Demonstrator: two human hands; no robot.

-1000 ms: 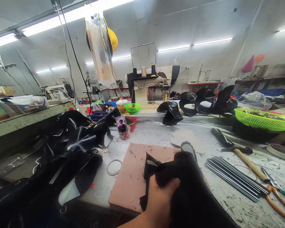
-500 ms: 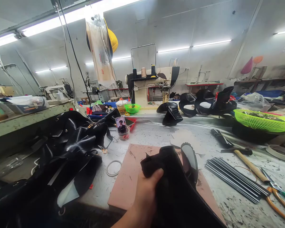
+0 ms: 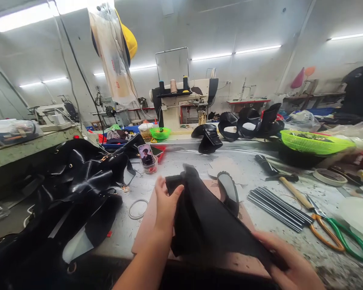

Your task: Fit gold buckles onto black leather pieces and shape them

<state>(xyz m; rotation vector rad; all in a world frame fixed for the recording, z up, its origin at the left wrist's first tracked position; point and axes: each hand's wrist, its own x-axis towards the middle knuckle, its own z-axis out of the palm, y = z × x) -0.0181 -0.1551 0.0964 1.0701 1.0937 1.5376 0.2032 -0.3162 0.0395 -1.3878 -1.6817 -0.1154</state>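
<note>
A black leather boot upper is spread between my two hands, above a pinkish board on the worktable. My left hand is closed on its upper left end, thumb on top. At the lower right, my right hand grips the upper's other edge, slightly blurred, with its fingertips partly hidden. Behind the upper, a scalloped piece with a pale lining stands up from the board; whether it belongs to the same upper I cannot tell.
Black leather uppers are heaped at the left. A white ring and a phone lie nearby. On the right are black strips, a hammer, scissors, a tape roll and a green basket. A sewing machine stands behind.
My right hand has come into view, holding the lower right edge of the upper. My left hand keeps its grip, and the upper is now stretched out sideways. The view has shifted to the right.
</note>
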